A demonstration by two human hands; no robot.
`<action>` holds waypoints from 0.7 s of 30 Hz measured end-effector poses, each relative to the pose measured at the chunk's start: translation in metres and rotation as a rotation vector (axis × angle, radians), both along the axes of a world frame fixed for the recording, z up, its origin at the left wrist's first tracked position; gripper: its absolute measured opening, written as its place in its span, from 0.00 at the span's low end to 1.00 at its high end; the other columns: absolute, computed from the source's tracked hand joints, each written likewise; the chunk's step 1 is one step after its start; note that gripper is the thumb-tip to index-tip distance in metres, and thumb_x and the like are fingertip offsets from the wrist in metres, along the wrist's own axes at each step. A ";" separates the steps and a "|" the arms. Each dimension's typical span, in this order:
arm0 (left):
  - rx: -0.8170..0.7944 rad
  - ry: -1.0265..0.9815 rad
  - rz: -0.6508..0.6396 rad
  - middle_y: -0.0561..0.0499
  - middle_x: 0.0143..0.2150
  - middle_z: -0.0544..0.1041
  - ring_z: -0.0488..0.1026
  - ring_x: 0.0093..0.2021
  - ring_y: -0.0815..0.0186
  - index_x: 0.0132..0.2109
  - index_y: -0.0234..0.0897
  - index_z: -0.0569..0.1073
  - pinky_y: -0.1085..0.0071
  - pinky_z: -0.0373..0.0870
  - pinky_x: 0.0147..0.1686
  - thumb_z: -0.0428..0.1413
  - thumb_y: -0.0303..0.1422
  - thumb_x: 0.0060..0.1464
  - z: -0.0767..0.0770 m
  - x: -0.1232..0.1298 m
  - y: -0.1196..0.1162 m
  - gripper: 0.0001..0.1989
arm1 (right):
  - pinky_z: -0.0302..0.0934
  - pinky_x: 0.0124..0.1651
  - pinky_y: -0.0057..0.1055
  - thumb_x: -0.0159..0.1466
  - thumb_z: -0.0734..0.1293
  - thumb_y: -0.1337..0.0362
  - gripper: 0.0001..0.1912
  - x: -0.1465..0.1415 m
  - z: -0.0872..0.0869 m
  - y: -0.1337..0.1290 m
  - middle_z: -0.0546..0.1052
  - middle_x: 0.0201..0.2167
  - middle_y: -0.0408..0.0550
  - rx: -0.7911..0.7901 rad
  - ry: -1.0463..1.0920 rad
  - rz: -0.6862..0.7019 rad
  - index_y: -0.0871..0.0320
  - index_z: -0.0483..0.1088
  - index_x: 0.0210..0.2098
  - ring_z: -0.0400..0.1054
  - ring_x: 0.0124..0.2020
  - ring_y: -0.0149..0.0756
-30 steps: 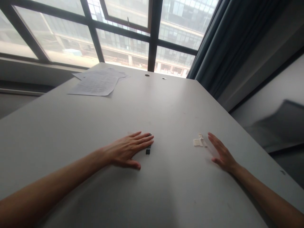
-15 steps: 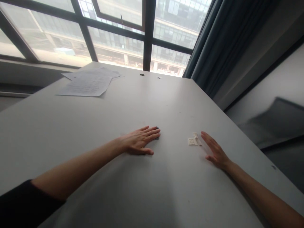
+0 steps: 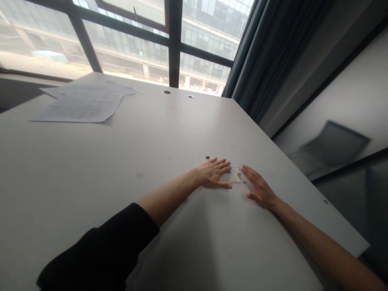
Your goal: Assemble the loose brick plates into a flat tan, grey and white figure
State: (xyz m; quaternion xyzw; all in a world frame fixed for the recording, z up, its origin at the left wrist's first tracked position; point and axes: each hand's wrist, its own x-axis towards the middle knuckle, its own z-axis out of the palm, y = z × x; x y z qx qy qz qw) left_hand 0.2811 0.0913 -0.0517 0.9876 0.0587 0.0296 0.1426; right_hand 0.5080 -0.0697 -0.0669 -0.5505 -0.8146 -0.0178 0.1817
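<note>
My left hand [image 3: 216,173] lies palm down on the white table, fingers spread. A dark grey flat piece [image 3: 228,171] shows partly from under its fingertips; the rest is covered. Just right of those fingertips sit small cream-coloured pieces [image 3: 234,178] with a bumpy surface, too small to name surely. On their other side is my right hand [image 3: 260,189], its fingers stretched out and thumb apart, the fingertips close beside the cream pieces. A small black piece [image 3: 207,157] lies behind my left hand, separate from the others.
Printed paper sheets [image 3: 81,103] overlap at the table's far left. Two round holes, one of them a dark cable hole [image 3: 167,92], are near the far edge by the window. A dark curtain [image 3: 254,60] hangs at the right, and a grey chair [image 3: 336,139] stands beyond the table's right edge.
My left hand has slid right across the table, bringing the grey piece up to the cream pieces. A small black piece now shows behind it. The view has shifted to the right.
</note>
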 end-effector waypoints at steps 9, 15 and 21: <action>-0.017 -0.019 -0.020 0.40 0.69 0.49 0.41 0.69 0.52 0.67 0.30 0.51 0.54 0.37 0.65 0.39 0.60 0.55 -0.001 -0.015 0.002 0.44 | 0.47 0.65 0.49 0.62 0.50 0.35 0.44 -0.001 0.001 0.001 0.50 0.67 0.54 -0.036 -0.014 -0.002 0.56 0.44 0.68 0.45 0.67 0.49; -0.033 -0.026 -0.041 0.43 0.70 0.48 0.41 0.70 0.55 0.67 0.35 0.50 0.57 0.35 0.66 0.40 0.61 0.54 -0.003 -0.035 -0.008 0.44 | 0.46 0.66 0.49 0.62 0.50 0.37 0.43 -0.001 0.000 0.004 0.50 0.68 0.54 -0.062 -0.081 -0.013 0.56 0.42 0.68 0.44 0.67 0.49; -0.045 -0.042 -0.056 0.41 0.69 0.49 0.42 0.69 0.53 0.67 0.33 0.50 0.55 0.36 0.66 0.40 0.62 0.53 -0.002 -0.027 -0.016 0.46 | 0.45 0.66 0.50 0.62 0.50 0.36 0.44 -0.001 -0.002 0.004 0.49 0.68 0.55 -0.079 -0.110 -0.031 0.56 0.41 0.68 0.43 0.68 0.49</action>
